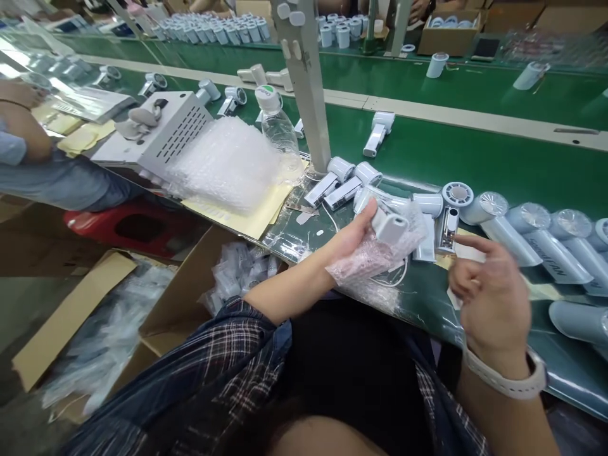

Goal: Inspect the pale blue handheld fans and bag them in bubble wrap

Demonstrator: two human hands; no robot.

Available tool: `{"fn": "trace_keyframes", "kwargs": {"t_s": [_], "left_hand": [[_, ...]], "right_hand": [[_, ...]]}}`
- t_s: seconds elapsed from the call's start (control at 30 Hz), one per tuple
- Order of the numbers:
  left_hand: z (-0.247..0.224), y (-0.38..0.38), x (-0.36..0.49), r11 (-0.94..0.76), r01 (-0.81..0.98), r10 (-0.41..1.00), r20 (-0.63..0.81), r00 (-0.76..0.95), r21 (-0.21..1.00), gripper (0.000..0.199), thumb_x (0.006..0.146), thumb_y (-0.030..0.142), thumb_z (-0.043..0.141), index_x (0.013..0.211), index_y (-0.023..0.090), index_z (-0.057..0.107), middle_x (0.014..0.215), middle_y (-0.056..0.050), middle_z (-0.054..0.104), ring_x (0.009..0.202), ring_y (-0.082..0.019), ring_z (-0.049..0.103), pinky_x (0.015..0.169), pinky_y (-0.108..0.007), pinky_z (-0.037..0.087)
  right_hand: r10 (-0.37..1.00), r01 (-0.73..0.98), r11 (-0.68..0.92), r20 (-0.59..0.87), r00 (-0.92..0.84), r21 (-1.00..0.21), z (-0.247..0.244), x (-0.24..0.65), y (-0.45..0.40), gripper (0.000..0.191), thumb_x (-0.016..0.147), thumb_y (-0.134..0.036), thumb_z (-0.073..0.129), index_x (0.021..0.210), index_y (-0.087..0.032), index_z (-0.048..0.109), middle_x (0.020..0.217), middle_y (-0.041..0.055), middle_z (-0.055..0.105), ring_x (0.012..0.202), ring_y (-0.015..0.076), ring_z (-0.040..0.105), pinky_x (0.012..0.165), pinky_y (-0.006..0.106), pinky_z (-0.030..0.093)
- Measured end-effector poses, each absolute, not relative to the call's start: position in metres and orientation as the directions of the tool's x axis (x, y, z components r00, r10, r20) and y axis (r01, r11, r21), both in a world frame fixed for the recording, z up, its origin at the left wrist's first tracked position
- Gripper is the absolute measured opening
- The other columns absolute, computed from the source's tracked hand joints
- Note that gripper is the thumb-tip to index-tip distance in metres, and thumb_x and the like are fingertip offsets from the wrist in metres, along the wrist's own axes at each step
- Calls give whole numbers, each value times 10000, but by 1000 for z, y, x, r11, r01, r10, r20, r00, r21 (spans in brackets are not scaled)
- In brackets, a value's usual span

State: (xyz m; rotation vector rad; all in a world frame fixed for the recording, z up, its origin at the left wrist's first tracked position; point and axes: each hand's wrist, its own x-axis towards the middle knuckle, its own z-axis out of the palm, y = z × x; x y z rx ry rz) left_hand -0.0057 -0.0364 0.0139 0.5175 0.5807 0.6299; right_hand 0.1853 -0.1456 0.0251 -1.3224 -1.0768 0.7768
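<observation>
My left hand (357, 235) is closed around a light-blue handheld fan (392, 227), its handle end facing me. Pinkish bubble wrap (380, 256) lies against the fan and the palm. Over the bench's right side, my right hand (494, 285) has its index finger stretched out and the other fingers curled; I see nothing held in it. That fingertip is close to an upright fan with an opened handle (448, 228), whose inner parts show. Two fans (344, 192) lie left of my left hand, and a white cable (399, 278) loops below it.
Wrapped fans (553, 244) line the bench at right. A metal post (304, 82), plastic bottle (279, 126), bubble-wrap stack (228, 161) and vented metal box (166, 130) stand left. Beyond runs a green conveyor (427, 149) carrying fans. Cartons (190, 291) with bagged parts sit below; a co-worker's arm (21, 120) is at far left.
</observation>
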Motion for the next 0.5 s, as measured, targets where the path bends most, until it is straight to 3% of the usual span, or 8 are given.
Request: {"fn": "trace_keyframes", "kwargs": {"t_s": [0.07, 0.17, 0.23, 0.33, 0.4, 0.43, 0.5], "left_hand": [[21, -33, -7, 741, -416, 644, -383, 662, 528, 674, 1037, 751, 530, 1249, 146, 739, 1063, -153, 817, 1050, -301, 777, 994, -464, 613], [27, -34, -8, 773, -441, 624, -421, 659, 455, 656, 1058, 708, 525, 1297, 136, 740, 1073, -161, 818, 1107, -323, 775, 1021, -482, 609], [25, -36, -7, 784, -449, 614, -428, 663, 428, 648, 1062, 700, 535, 1307, 136, 742, 1077, -154, 816, 1088, -312, 772, 1018, -472, 603], [22, -39, -5, 805, -442, 587, -426, 688, 394, 652, 1086, 683, 512, 1344, 125, 731, 1114, -150, 814, 1021, -271, 767, 1003, -432, 595], [22, -41, -4, 821, -434, 566, -424, 707, 372, 665, 1105, 669, 479, 1382, 114, 717, 1144, -156, 813, 987, -247, 764, 1006, -409, 589], [23, -42, -3, 824, -432, 561, -423, 712, 365, 665, 1112, 660, 468, 1400, 111, 709, 1156, -158, 813, 977, -241, 763, 1012, -403, 585], [27, -45, 0, 826, -431, 558, -416, 718, 363, 657, 1119, 644, 463, 1429, 114, 698, 1173, -155, 814, 982, -237, 763, 1030, -399, 575]], "right_hand": [[895, -72, 110, 68, 440, -991, 21, 196, -136, 270, 914, -432, 738, 1066, -210, 737, 549, -79, 343, 459, 110, 295, 453, 287, 221], [906, -176, 32, -45, 420, -984, 14, 198, -125, 333, 625, -193, 801, 955, -231, 766, 639, -35, 464, 537, 125, 408, 470, 283, 284], [908, -182, 60, -22, 417, -981, 15, 190, -124, 332, 559, -116, 766, 870, -232, 762, 723, -4, 545, 624, 145, 497, 509, 289, 354], [878, -182, 246, 140, 458, -952, 26, 172, -126, 305, 624, -58, 727, 871, -236, 718, 834, 27, 698, 734, 190, 658, 603, 339, 509], [860, -142, 378, 290, 421, -915, 37, 159, -127, 352, 733, -38, 711, 1001, -267, 702, 966, 45, 805, 908, 256, 777, 840, 490, 636], [845, -110, 442, 373, 382, -890, 43, 154, -127, 375, 794, -38, 692, 1077, -283, 696, 1030, 48, 833, 1038, 287, 802, 1015, 590, 615], [796, -27, 552, 517, 314, -834, 53, 143, -125, 411, 878, -48, 657, 1205, -293, 694, 1182, 48, 838, 1295, 321, 759, 1272, 704, 431]]}}
